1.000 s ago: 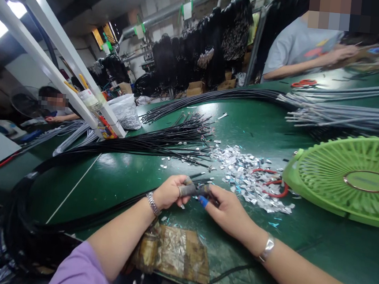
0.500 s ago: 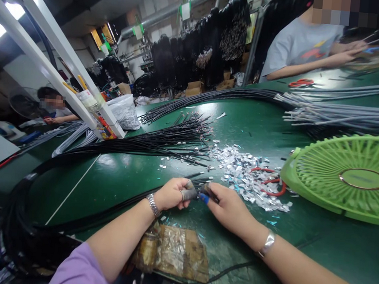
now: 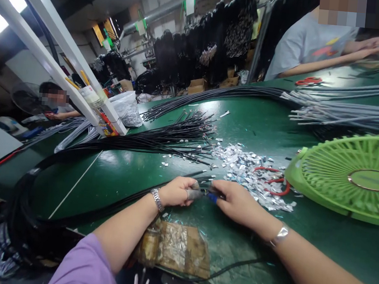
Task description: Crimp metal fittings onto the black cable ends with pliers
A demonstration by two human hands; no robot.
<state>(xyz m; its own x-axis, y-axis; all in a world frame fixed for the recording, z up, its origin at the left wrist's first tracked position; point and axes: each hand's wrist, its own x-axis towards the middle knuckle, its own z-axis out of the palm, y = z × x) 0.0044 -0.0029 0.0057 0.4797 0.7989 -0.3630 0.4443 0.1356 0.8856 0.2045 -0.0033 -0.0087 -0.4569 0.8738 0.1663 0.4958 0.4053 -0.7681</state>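
Observation:
My left hand (image 3: 177,191) is closed, its taped thumb and finger pinching the end of a black cable (image 3: 131,199) on the green table (image 3: 316,241). My right hand (image 3: 237,202) is closed too, its blue-taped fingertip meeting the left one at the same cable end. Both wrists wear metal watches. The cable runs left from my hands into a long black bundle (image 3: 126,145) that loops off the table's left edge. A heap of silver foil scraps (image 3: 249,176) lies just beyond my right hand.
A green fan grille (image 3: 352,176) lies at right. Red-handled scissors (image 3: 273,184) sit in the scraps. Grey cables (image 3: 344,112) cross the far right, where a person in a grey shirt (image 3: 304,41) works. A taped cardboard pad (image 3: 173,246) lies near me. A white post (image 3: 61,55) slants left.
The view has shifted slightly. My hands stay together on the cable end, both having drifted a little to the right.

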